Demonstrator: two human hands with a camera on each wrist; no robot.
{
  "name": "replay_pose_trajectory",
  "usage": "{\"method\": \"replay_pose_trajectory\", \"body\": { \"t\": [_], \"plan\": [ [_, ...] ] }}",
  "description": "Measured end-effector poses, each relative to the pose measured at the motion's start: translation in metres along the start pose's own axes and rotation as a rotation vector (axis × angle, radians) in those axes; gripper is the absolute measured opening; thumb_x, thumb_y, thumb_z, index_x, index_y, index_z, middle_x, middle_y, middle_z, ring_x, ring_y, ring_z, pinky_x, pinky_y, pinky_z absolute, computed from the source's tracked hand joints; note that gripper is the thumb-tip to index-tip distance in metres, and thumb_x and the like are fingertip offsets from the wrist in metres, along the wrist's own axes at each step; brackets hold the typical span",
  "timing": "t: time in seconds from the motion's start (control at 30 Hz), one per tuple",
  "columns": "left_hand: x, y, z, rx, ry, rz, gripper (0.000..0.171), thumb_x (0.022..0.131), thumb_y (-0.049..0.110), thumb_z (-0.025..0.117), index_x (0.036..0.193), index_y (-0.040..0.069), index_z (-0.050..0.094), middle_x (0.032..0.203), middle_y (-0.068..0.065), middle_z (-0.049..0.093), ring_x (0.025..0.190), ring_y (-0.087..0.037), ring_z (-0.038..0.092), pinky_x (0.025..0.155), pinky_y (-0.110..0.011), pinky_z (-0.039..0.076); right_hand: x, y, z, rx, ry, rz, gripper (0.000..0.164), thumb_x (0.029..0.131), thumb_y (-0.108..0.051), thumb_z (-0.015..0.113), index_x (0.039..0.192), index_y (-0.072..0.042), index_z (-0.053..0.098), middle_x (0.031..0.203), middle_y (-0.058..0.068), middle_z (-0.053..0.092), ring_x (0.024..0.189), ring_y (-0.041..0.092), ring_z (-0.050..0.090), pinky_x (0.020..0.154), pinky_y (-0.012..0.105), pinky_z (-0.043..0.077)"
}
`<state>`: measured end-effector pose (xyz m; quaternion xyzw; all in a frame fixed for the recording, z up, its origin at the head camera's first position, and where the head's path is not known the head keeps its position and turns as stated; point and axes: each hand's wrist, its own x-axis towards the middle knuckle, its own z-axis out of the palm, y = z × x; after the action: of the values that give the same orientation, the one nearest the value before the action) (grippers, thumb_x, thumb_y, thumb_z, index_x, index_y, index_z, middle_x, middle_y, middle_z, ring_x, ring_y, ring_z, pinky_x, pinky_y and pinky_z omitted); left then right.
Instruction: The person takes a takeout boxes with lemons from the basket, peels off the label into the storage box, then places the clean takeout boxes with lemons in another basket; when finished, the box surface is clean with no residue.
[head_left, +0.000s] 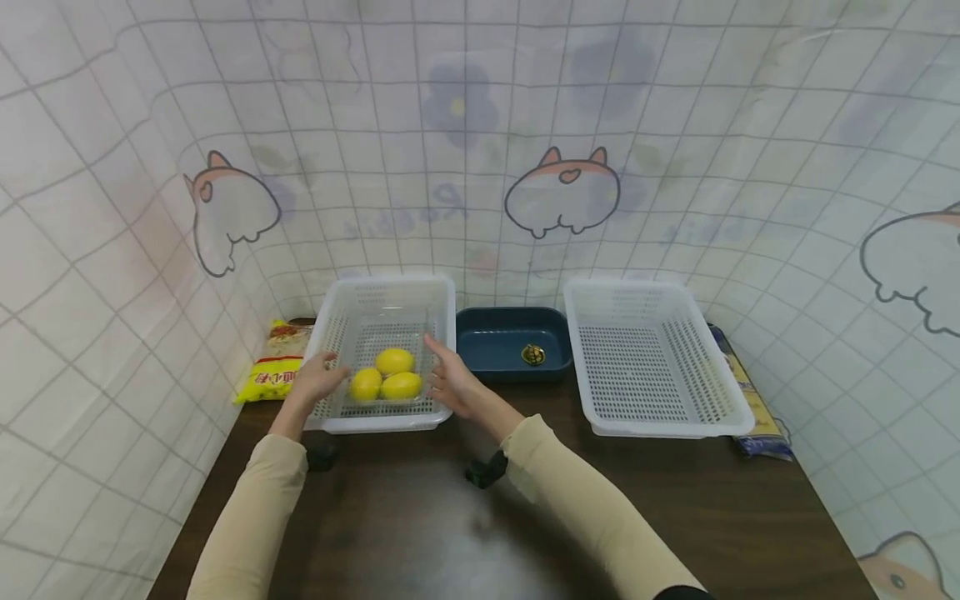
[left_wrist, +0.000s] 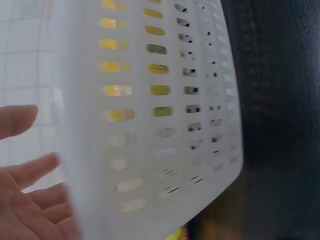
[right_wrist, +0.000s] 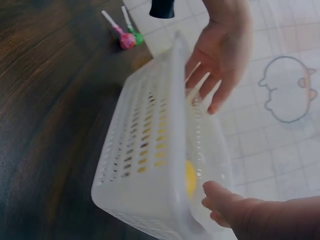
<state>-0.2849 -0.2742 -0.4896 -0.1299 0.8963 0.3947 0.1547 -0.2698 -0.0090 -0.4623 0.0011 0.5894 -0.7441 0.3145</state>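
Note:
A white slatted basket (head_left: 442, 287) stands on the table's left side. Inside it is a clear plastic tray (head_left: 392, 315) with three yellow lemons (head_left: 394, 361). My left hand (head_left: 317, 382) is over the basket's left side, fingers loosely bent and nothing gripped. Opposite, my right hand (head_left: 457, 385) is over the right rim, its thumb raised and fingers apart. In the right wrist view, both hands flank the basket (right_wrist: 175, 125), the left hand (right_wrist: 220, 55) at the top and the right hand (right_wrist: 250, 212) at the lower right. The left wrist view shows relaxed left fingers (left_wrist: 40, 172) beside the rim.
A blue rectangular dish (head_left: 487, 350) holding a small gold-and-dark object (head_left: 533, 354) stands mid-table. Right of it is another white basket (head_left: 637, 375). A yellow packet (head_left: 277, 367) and a blue-yellow packet (head_left: 757, 408) lie at the sides. Lollipops (right_wrist: 127, 40) show in the right wrist view.

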Motion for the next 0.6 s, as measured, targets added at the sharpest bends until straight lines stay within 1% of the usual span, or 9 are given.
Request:
{"method": "replay_pose_trajectory", "body": {
  "t": [0.07,0.13,0.27,0.33,0.47,0.53,0.6],
  "plan": [
    [-0.003,0.003,0.000,0.061,0.047,0.038,0.072,0.102,0.039,0.048,0.156,0.000,0.021,0.158,-0.032,0.028,0.142,-0.049,0.035,0.113,-0.062,0.038,-0.006,-0.004,-0.004,-0.029,-0.004,-0.028,0.083,0.101,-0.057,0.037,0.161,-0.014,0.000,0.168,0.023,0.001,0.156,0.039,0.012,0.128,0.052,0.017],
    [-0.009,0.008,-0.001,0.115,0.093,0.099,0.073,0.102,0.043,0.047,0.155,-0.001,0.023,0.157,-0.032,0.030,0.142,-0.050,0.036,0.113,-0.063,0.038,-0.012,-0.008,-0.009,-0.065,0.003,-0.063,0.080,0.101,-0.056,0.036,0.161,-0.014,0.003,0.168,0.021,0.005,0.156,0.038,0.016,0.127,0.052,0.021],
    [-0.024,0.020,0.005,0.170,0.181,0.215,0.074,0.102,0.049,0.045,0.155,0.001,0.027,0.159,-0.028,0.031,0.145,-0.049,0.032,0.116,-0.064,0.031,-0.027,-0.012,-0.023,-0.194,0.043,-0.143,0.077,0.103,-0.054,0.037,0.161,-0.013,0.008,0.169,0.014,0.009,0.155,0.035,0.021,0.125,0.053,0.025],
    [-0.034,0.025,0.012,0.191,0.224,0.275,0.073,0.102,0.050,0.045,0.155,0.002,0.029,0.160,-0.026,0.031,0.147,-0.047,0.030,0.119,-0.064,0.028,-0.036,-0.011,-0.031,-0.308,0.093,-0.181,0.076,0.103,-0.053,0.039,0.161,-0.013,0.010,0.170,0.010,0.011,0.155,0.033,0.022,0.124,0.054,0.026],
    [-0.054,0.035,0.030,0.242,0.309,0.351,0.072,0.101,0.052,0.044,0.154,0.005,0.033,0.161,-0.023,0.030,0.150,-0.044,0.027,0.122,-0.061,0.023,-0.055,0.000,-0.048,-0.618,0.219,-0.267,0.074,0.102,-0.053,0.042,0.161,-0.016,0.015,0.169,0.007,0.017,0.155,0.031,0.023,0.124,0.055,0.025],
    [-0.063,0.039,0.041,0.271,0.349,0.379,0.072,0.101,0.053,0.043,0.154,0.005,0.034,0.161,-0.023,0.031,0.150,-0.045,0.025,0.123,-0.061,0.021,-0.064,0.008,-0.054,-0.757,0.272,-0.307,0.074,0.101,-0.056,0.042,0.160,-0.020,0.017,0.169,0.004,0.017,0.157,0.029,0.018,0.125,0.056,0.022],
    [-0.071,0.043,0.053,0.305,0.377,0.398,0.073,0.101,0.056,0.041,0.154,0.006,0.034,0.162,-0.022,0.031,0.151,-0.046,0.023,0.122,-0.063,0.019,-0.073,0.015,-0.059,-0.847,0.301,-0.360,0.073,0.101,-0.056,0.043,0.160,-0.021,0.018,0.169,0.003,0.016,0.158,0.030,0.013,0.125,0.059,0.020]
  ]
}}
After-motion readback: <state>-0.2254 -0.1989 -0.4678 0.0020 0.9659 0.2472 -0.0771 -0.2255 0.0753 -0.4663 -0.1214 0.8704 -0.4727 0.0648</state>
